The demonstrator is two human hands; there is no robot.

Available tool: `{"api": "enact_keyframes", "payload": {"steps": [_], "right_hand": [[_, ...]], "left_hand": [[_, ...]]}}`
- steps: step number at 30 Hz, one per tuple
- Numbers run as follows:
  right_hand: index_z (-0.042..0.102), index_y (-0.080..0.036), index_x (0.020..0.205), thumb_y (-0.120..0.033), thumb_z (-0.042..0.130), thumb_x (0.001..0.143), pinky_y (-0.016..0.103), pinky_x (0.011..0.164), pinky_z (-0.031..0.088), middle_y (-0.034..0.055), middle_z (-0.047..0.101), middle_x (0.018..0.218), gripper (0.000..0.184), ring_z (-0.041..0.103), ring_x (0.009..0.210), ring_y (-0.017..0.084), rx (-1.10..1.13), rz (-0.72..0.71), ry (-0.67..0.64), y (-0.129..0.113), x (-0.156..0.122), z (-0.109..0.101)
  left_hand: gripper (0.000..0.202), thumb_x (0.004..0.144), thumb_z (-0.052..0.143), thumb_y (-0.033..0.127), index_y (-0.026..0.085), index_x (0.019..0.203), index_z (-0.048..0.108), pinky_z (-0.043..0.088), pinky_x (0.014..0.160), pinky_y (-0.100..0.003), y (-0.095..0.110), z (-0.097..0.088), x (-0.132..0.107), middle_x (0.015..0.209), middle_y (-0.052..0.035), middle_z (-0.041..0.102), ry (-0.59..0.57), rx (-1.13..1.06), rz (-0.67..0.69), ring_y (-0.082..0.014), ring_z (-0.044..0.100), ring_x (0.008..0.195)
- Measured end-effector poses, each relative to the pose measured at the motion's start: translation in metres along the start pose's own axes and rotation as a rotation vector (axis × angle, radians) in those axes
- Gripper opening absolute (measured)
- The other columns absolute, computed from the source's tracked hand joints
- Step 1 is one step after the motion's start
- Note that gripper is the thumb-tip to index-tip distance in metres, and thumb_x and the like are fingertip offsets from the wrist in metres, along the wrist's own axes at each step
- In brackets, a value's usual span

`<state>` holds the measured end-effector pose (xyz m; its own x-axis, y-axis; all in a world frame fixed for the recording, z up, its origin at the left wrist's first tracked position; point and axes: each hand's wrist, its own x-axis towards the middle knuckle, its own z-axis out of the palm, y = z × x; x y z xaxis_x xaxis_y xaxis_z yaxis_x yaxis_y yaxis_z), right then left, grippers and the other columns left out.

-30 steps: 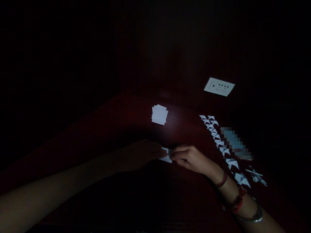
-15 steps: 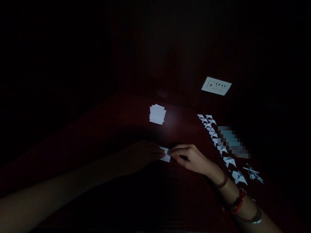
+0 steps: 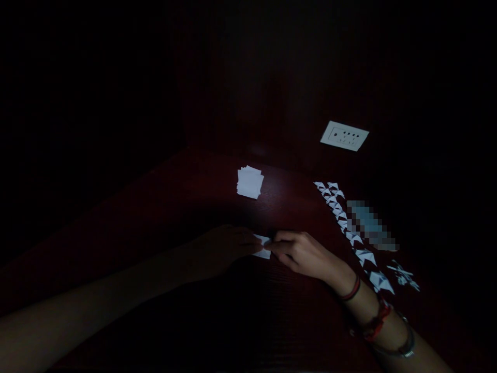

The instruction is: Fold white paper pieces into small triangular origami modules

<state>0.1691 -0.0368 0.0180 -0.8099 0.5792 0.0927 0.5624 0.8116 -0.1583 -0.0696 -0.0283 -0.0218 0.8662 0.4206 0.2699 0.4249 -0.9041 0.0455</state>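
A small white paper piece (image 3: 263, 247) lies on the dark red table (image 3: 186, 197), pressed between both hands. My left hand (image 3: 221, 248) lies in shadow with its fingertips on the paper's left edge. My right hand (image 3: 301, 252), fingers closed together, pinches the paper's right edge. Red thread bands and a metal bangle circle the right wrist. The scene is very dim.
A stack of white paper squares (image 3: 249, 182) sits farther back. A row of several folded white paper triangles (image 3: 349, 228) runs along the right, beside a blurred bluish object (image 3: 370, 225). A white socket plate (image 3: 344, 135) is on the dark wall.
My right fingers shifted slightly left over the paper, covering more of it. The left hand stayed nearly still.
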Motion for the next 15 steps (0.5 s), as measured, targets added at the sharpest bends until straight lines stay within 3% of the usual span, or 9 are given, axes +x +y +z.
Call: {"api": "enact_keyframes", "payload": {"steps": [7, 15], "right_hand": [[0.060, -0.018, 0.097, -0.015, 0.040, 0.083, 0.021, 0.063, 0.038, 0.0017, 0.055, 0.079, 0.025, 0.051, 0.068, 0.010, -0.073, -0.014, -0.027, -0.0005, -0.0014, -0.0048], [0.061, -0.018, 0.096, -0.015, 0.041, 0.082, 0.021, 0.064, 0.037, 0.0020, 0.056, 0.080, 0.025, 0.051, 0.069, 0.010, -0.004, 0.007, -0.011, 0.0027, -0.0054, -0.0044]], "left_hand": [[0.047, 0.080, 0.040, 0.006, 0.026, 0.123, 0.039, 0.026, 0.094, -0.032, 0.0036, -0.0028, 0.0009, 0.125, 0.0008, 0.046, -0.025, 0.003, -0.063, -0.0168, 0.038, 0.115], [0.048, 0.079, 0.041, 0.005, 0.026, 0.122, 0.040, 0.026, 0.093, -0.033, 0.0029, -0.0022, 0.0011, 0.126, 0.0004, 0.045, -0.031, 0.015, -0.068, -0.0174, 0.038, 0.115]]}}
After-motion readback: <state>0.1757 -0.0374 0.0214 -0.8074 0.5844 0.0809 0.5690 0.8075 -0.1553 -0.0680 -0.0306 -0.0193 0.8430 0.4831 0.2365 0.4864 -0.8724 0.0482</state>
